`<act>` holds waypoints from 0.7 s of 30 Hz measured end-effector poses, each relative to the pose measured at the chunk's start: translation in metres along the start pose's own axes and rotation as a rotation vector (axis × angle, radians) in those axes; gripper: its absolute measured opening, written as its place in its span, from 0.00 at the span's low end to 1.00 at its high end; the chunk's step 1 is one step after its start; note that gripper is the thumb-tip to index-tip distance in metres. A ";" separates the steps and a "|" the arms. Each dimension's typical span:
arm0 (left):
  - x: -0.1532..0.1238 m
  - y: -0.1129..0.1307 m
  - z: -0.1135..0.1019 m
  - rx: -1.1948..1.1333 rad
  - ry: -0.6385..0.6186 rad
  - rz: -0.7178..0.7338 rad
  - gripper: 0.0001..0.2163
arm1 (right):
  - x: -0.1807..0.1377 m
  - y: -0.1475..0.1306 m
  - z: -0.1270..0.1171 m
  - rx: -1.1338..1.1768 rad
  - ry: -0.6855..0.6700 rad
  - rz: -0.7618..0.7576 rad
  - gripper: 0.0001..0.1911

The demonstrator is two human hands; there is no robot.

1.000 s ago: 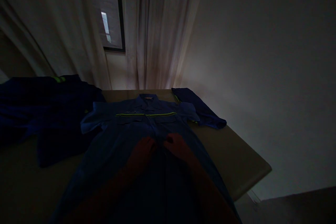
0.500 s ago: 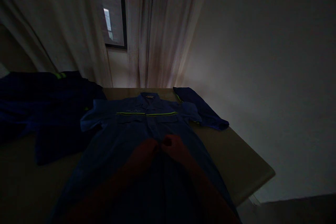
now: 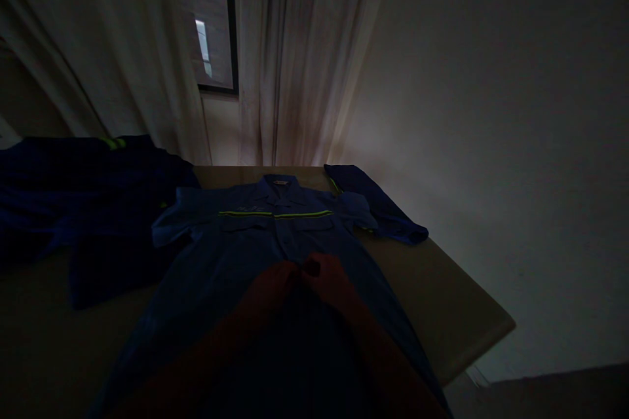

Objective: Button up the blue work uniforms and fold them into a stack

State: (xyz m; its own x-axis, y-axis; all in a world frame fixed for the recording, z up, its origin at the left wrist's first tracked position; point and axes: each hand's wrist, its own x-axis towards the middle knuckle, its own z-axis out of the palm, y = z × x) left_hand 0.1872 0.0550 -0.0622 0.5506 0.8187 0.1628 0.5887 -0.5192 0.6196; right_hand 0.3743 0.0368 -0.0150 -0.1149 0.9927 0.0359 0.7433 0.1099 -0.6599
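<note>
A blue work shirt [image 3: 230,242] with a yellow-green reflective stripe across the chest lies flat, face up, on the table [image 3: 457,301], collar away from me. My left hand [image 3: 275,281] and my right hand [image 3: 327,278] meet at the shirt's front opening in the middle, fingers pinched together on the fabric there. The room is very dark, so the fingertips are hard to make out. The shirt's right sleeve [image 3: 378,206] stretches out toward the table's far right.
A pile of more dark blue garments [image 3: 83,203] lies on the table's left side. Pale curtains [image 3: 295,59] and a window [image 3: 206,19] stand behind the table. A bare wall is on the right, where the table's edge drops off.
My two hands have drawn closer together at the shirt's front, until they touch. The view shifted slightly; the shirt itself has stayed in place.
</note>
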 end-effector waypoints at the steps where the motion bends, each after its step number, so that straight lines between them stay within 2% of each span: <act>1: 0.000 0.001 -0.001 -0.017 -0.005 0.001 0.09 | 0.000 0.001 0.000 -0.033 0.007 0.002 0.03; 4: 0.000 0.001 -0.003 -0.054 -0.004 0.009 0.10 | 0.000 0.002 0.001 -0.036 0.005 -0.013 0.04; 7: -0.001 -0.001 -0.001 -0.046 0.050 0.049 0.14 | -0.002 -0.002 0.000 -0.009 -0.019 -0.016 0.04; 11: -0.002 0.000 0.001 0.025 0.096 0.103 0.15 | -0.003 -0.007 -0.001 -0.099 -0.016 0.031 0.04; 15: -0.002 0.004 -0.001 0.076 0.082 0.138 0.15 | -0.001 -0.005 0.003 -0.118 -0.003 0.028 0.05; 21: -0.003 0.007 -0.007 0.011 0.065 0.134 0.17 | 0.003 0.004 0.007 -0.001 -0.003 0.000 0.06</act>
State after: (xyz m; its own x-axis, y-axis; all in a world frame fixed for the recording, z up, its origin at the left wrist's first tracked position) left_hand 0.1854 0.0507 -0.0527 0.5859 0.7555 0.2931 0.5191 -0.6277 0.5801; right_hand 0.3729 0.0400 -0.0228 -0.1172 0.9925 0.0334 0.7441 0.1101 -0.6589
